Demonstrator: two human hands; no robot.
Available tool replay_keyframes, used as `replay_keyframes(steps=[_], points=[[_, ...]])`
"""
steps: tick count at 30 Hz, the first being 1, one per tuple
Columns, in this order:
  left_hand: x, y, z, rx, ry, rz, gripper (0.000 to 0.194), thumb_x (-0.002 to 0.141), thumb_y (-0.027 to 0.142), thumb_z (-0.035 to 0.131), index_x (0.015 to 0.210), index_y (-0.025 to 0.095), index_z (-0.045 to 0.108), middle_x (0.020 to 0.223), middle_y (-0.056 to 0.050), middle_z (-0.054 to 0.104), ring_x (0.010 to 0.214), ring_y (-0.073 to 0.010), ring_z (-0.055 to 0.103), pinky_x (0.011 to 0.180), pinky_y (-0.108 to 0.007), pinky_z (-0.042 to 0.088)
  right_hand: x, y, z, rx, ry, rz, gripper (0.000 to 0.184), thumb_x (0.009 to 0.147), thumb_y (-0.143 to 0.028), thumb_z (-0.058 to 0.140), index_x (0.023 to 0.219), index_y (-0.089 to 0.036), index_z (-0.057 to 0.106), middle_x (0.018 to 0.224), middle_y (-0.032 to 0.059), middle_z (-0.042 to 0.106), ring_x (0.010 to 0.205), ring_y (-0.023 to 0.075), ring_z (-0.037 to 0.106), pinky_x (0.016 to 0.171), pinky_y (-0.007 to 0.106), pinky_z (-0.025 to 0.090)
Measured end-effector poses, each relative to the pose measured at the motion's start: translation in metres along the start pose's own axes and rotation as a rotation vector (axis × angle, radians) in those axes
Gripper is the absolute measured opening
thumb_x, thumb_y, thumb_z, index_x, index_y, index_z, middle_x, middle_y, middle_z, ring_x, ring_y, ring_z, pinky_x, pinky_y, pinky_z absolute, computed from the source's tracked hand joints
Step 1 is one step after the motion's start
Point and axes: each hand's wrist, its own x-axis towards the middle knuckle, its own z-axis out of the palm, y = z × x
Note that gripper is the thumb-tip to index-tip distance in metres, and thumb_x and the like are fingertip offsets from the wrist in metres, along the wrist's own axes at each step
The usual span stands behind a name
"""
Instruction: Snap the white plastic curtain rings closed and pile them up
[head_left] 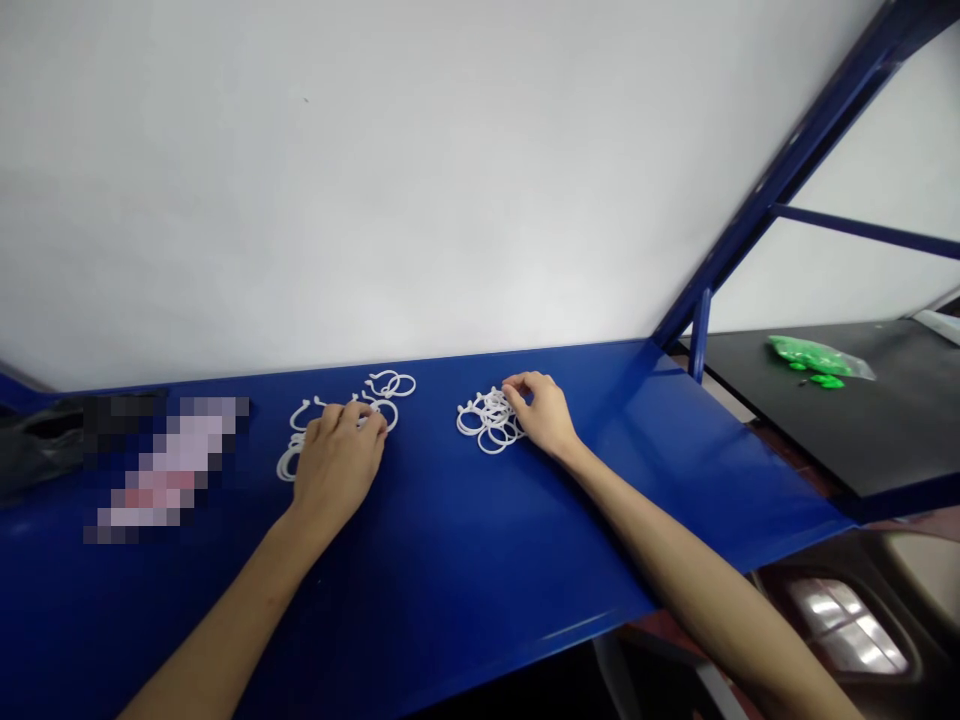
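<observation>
A stretch of glossy blue metal tabletop [442, 530] separated the left cluster of white plastic rings [287, 466] from the right cluster of white plastic rings [495, 408]. The left hand [341, 450] arched palm-down over its cluster; the right hand [546, 412] met its cluster's edge. Both had bent fingers; whether either gripped a ring I couldn't tell.

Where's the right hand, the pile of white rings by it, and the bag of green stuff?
Right hand [547, 412]: head view, on the back of the hand.
Pile of white rings [493, 411]: head view, on its tangled middle.
Bag of green stuff [810, 355]: head view, on its green middle.
</observation>
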Motion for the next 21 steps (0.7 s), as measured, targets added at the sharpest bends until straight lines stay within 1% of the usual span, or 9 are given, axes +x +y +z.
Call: replay_keyframes(steps=[4, 10, 12, 15, 17, 19, 21], points=[[0.000, 0.001, -0.007, -0.072, 0.071, 0.045, 0.023, 0.096, 0.028, 0.045, 0.091, 0.019, 0.066, 0.104, -0.012, 0.067, 0.093, -0.0299, 0.055, 0.079, -0.044, 0.044, -0.003, -0.003, -0.002, -0.016, -0.018, -0.017, 0.016, 0.095, -0.028, 0.058, 0.090, -0.019, 0.071, 0.091, 0.0055, 0.072, 0.087, 0.0212, 0.059, 0.088, 0.039, 0.044], [-0.003, 0.008, -0.022, -0.269, 0.116, 0.007, 0.014, 0.094, 0.025, 0.048, 0.091, 0.020, 0.060, 0.085, -0.007, 0.069, 0.089, -0.0278, 0.059, 0.081, -0.043, 0.044, -0.010, -0.012, -0.009, -0.051, -0.002, -0.093, 0.015, 0.097, -0.027, 0.058, 0.092, -0.019, 0.070, 0.094, 0.0067, 0.071, 0.090, 0.0232, 0.058, 0.089, 0.041, 0.044], [-0.004, 0.012, -0.025, -0.319, 0.134, 0.015, 0.012, 0.094, 0.025, 0.049, 0.092, 0.020, 0.060, 0.083, -0.005, 0.069, 0.087, -0.0259, 0.060, 0.083, -0.042, 0.046, -0.013, -0.016, -0.009, -0.055, 0.000, -0.123, 0.013, 0.097, -0.025, 0.059, 0.094, -0.019, 0.069, 0.095, 0.0069, 0.071, 0.092, 0.0239, 0.057, 0.089, 0.041, 0.045], [-0.005, 0.017, -0.027, -0.404, 0.164, 0.063, 0.011, 0.095, 0.022, 0.050, 0.098, 0.020, 0.061, 0.089, -0.004, 0.070, 0.088, -0.0228, 0.060, 0.087, -0.038, 0.048, -0.021, -0.025, -0.007, -0.039, -0.008, -0.203, 0.011, 0.096, -0.024, 0.059, 0.097, -0.018, 0.068, 0.096, 0.0073, 0.070, 0.092, 0.0240, 0.056, 0.087, 0.041, 0.046], [-0.005, 0.020, -0.029, -0.446, 0.164, 0.111, 0.016, 0.096, 0.020, 0.050, 0.105, 0.020, 0.062, 0.094, -0.004, 0.071, 0.092, -0.0215, 0.061, 0.089, -0.037, 0.048, -0.027, -0.032, -0.007, 0.004, -0.030, -0.281, 0.011, 0.097, -0.023, 0.059, 0.100, -0.018, 0.068, 0.098, 0.0075, 0.070, 0.092, 0.0231, 0.057, 0.088, 0.040, 0.047], [-0.006, 0.023, -0.030, -0.480, 0.147, 0.177, 0.020, 0.097, 0.019, 0.049, 0.108, 0.020, 0.065, 0.097, -0.004, 0.072, 0.095, -0.0207, 0.061, 0.093, -0.037, 0.048, -0.033, -0.040, -0.007, 0.066, -0.074, -0.355, 0.012, 0.098, -0.024, 0.057, 0.104, -0.019, 0.066, 0.100, 0.0076, 0.070, 0.095, 0.0221, 0.059, 0.089, 0.040, 0.048], [-0.007, 0.026, -0.030, -0.527, 0.118, 0.242, 0.023, 0.098, 0.018, 0.047, 0.108, 0.022, 0.067, 0.098, -0.003, 0.073, 0.097, -0.0198, 0.062, 0.095, -0.037, 0.048, -0.038, -0.047, -0.007, 0.121, -0.135, -0.399, 0.015, 0.099, -0.026, 0.057, 0.109, -0.019, 0.065, 0.104, 0.0080, 0.069, 0.099, 0.0218, 0.061, 0.091, 0.040, 0.050]])
